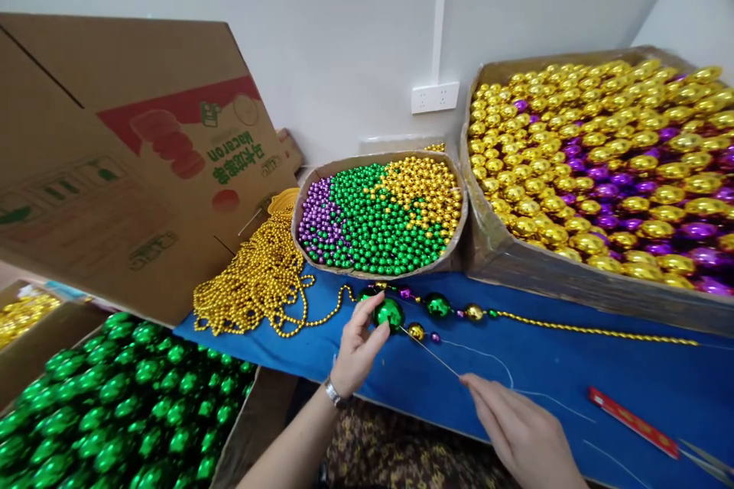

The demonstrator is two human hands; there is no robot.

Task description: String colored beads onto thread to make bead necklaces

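Observation:
My left hand, a metal-banded watch or bracelet at its wrist, closes its thumb and fingers on a large shiny green bead. Between the fingertips of my right hand is one end of a long thin needle; its other end meets the green bead. A gold bead and a small purple bead lie just right of it, with white thread trailing off. Behind runs a strand with another big green bead, smaller beads and a twisted gold length.
A box of small purple, green and gold beads stands behind my hands. Left are heaped gold bead chains, a large carton and big green beads. Right are a box of gold beads, a red knife-like item and scissors.

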